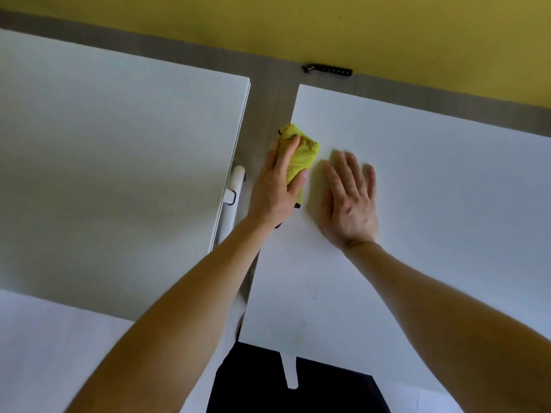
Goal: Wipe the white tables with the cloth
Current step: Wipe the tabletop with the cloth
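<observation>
Clamping one cloth [302, 156] (yellow) at the table [432, 180] edge, left hand [275, 189] fingers curl; right hand [350, 207] fingers spread.

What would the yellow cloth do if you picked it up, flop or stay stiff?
Probably flop: the cloth bunches softly under the left hand. Likely light, since it looks small and fluffy. Its fuzzy pile should grip the table rather than slide.

A: The cloth [302, 155]?
B: Fluffy, napped fabric, rather like terry.
A: And the white tables [432, 189]?
B: Smooth, matt, laminate-looking tops with a faint sheen. The wall [268, 25] looks flat-painted, matt.
</observation>
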Demonstrator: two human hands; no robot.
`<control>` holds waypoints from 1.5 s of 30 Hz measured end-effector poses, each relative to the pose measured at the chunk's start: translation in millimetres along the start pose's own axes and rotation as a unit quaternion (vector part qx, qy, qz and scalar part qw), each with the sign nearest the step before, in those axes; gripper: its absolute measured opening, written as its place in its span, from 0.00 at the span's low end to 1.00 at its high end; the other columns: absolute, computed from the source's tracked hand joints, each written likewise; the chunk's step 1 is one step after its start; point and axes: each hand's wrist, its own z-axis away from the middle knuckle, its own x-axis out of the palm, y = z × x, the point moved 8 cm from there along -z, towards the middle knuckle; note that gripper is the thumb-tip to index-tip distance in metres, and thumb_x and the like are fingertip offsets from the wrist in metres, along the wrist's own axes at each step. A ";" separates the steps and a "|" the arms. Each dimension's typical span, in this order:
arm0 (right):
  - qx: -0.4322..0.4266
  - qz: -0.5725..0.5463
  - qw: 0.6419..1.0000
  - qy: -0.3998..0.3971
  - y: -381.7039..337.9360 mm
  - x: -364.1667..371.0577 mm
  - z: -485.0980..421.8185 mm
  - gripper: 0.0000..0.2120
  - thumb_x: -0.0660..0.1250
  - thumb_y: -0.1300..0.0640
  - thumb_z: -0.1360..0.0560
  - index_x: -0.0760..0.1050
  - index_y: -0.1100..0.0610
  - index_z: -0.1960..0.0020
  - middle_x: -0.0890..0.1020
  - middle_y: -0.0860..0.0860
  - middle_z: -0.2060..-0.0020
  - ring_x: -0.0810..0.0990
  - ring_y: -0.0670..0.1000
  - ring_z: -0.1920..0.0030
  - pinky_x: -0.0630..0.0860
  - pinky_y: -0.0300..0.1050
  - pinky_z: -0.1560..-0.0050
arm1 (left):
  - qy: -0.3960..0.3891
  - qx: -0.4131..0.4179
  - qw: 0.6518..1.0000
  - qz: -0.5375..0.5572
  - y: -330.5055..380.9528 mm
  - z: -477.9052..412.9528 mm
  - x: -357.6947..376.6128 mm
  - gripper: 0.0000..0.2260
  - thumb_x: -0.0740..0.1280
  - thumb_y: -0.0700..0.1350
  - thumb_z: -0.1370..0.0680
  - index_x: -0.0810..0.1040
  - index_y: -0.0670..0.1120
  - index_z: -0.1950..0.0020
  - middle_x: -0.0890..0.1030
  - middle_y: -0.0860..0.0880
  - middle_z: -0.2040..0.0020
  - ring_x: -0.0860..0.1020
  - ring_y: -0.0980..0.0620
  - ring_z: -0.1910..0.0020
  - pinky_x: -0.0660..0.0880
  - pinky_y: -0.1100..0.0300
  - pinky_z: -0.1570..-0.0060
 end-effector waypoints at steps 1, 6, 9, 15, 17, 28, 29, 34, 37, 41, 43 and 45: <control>0.000 0.003 1.000 -0.003 0.0 0.1 -1.5 0.28 0.60 0.55 0.14 0.64 0.57 0.15 0.62 0.57 0.14 0.55 0.61 0.13 0.50 0.70 0.16 | 0.004 0.006 1.000 0.002 -3.1 19.1 -1.8 0.28 0.66 0.53 0.13 0.64 0.55 0.14 0.60 0.50 0.13 0.69 0.48 0.19 0.73 0.57 0.32; 0.000 0.026 0.999 -0.033 -0.4 1.4 -4.0 0.30 0.60 0.56 0.15 0.62 0.57 0.14 0.60 0.58 0.14 0.52 0.60 0.12 0.48 0.70 0.15 | -0.035 -0.030 0.999 0.014 -26.5 178.1 -15.1 0.29 0.64 0.56 0.14 0.60 0.61 0.13 0.55 0.57 0.12 0.65 0.53 0.16 0.75 0.51 0.26; 0.009 0.039 0.998 -0.053 -2.1 1.5 -6.4 0.29 0.60 0.55 0.14 0.60 0.57 0.13 0.58 0.57 0.13 0.50 0.59 0.12 0.47 0.72 0.16 | -0.055 -0.042 0.997 0.025 -31.9 233.4 -21.3 0.28 0.62 0.60 0.14 0.60 0.63 0.13 0.54 0.62 0.13 0.68 0.52 0.17 0.77 0.52 0.28; 0.040 0.059 0.997 -0.033 -17.7 -24.6 39.0 0.28 0.55 0.44 0.12 0.65 0.56 0.16 0.59 0.54 0.13 0.50 0.57 0.12 0.42 0.69 0.14 | -0.035 -0.034 0.998 0.045 -27.6 137.1 -10.4 0.28 0.66 0.56 0.14 0.63 0.58 0.14 0.59 0.52 0.13 0.69 0.50 0.20 0.76 0.50 0.29; 0.030 0.057 0.996 -0.054 -13.3 -16.7 60.4 0.29 0.56 0.46 0.12 0.62 0.56 0.14 0.58 0.54 0.12 0.50 0.57 0.12 0.45 0.70 0.15 | -0.024 -0.029 0.998 0.055 -23.5 100.7 -7.9 0.28 0.66 0.56 0.14 0.64 0.57 0.14 0.61 0.50 0.14 0.66 0.52 0.20 0.74 0.48 0.27; 0.021 0.075 0.995 -0.054 -10.4 -3.8 69.5 0.33 0.54 0.46 0.14 0.54 0.56 0.12 0.54 0.54 0.12 0.47 0.56 0.11 0.46 0.69 0.15 | -0.055 -0.029 0.996 0.069 -40.0 285.6 -21.7 0.27 0.62 0.60 0.13 0.58 0.66 0.14 0.56 0.58 0.12 0.61 0.66 0.18 0.67 0.71 0.28; 0.021 0.075 0.996 -0.054 -9.9 -3.5 68.7 0.33 0.54 0.47 0.14 0.55 0.56 0.12 0.54 0.54 0.12 0.47 0.56 0.11 0.46 0.69 0.15 | -0.052 -0.028 0.996 0.061 -38.9 266.0 -20.3 0.27 0.62 0.59 0.13 0.59 0.64 0.14 0.57 0.56 0.12 0.63 0.63 0.18 0.69 0.67 0.29; 0.013 0.063 0.997 -0.043 -7.4 -5.6 69.3 0.33 0.57 0.48 0.14 0.57 0.56 0.12 0.55 0.53 0.12 0.48 0.55 0.11 0.47 0.68 0.15 | -0.014 -0.010 0.998 0.060 -20.1 80.5 -8.7 0.28 0.65 0.56 0.14 0.63 0.57 0.14 0.63 0.49 0.14 0.69 0.49 0.20 0.72 0.52 0.27; 0.011 0.065 0.997 -0.038 -7.7 -4.8 70.4 0.33 0.57 0.47 0.14 0.57 0.56 0.12 0.55 0.52 0.12 0.47 0.55 0.11 0.48 0.68 0.15 | -0.004 -0.007 0.998 0.057 -13.1 57.0 -4.4 0.28 0.65 0.54 0.13 0.63 0.56 0.14 0.63 0.50 0.14 0.67 0.52 0.19 0.68 0.61 0.28; 0.016 0.065 0.997 -0.047 -8.6 -4.8 72.3 0.34 0.61 0.48 0.14 0.55 0.55 0.12 0.54 0.53 0.12 0.46 0.55 0.11 0.48 0.68 0.15 | -0.009 -0.009 0.998 0.069 -31.4 173.8 -12.5 0.27 0.63 0.57 0.13 0.61 0.59 0.13 0.60 0.55 0.13 0.60 0.61 0.16 0.59 0.77 0.27; 0.017 0.064 0.996 -0.059 -9.6 -4.1 72.2 0.35 0.61 0.47 0.14 0.54 0.55 0.12 0.54 0.53 0.12 0.46 0.55 0.11 0.47 0.69 0.15 | -0.029 -0.023 0.997 0.064 -35.1 232.9 -17.8 0.27 0.61 0.58 0.12 0.59 0.63 0.14 0.58 0.58 0.13 0.59 0.61 0.15 0.60 0.77 0.27; 0.021 0.062 0.996 -0.062 -10.5 -4.5 72.1 0.35 0.60 0.47 0.14 0.54 0.56 0.12 0.54 0.53 0.12 0.45 0.55 0.11 0.47 0.69 0.15 | -0.049 -0.041 0.996 0.055 -34.9 252.0 -18.4 0.27 0.61 0.58 0.12 0.58 0.66 0.14 0.57 0.59 0.13 0.61 0.58 0.15 0.63 0.75 0.28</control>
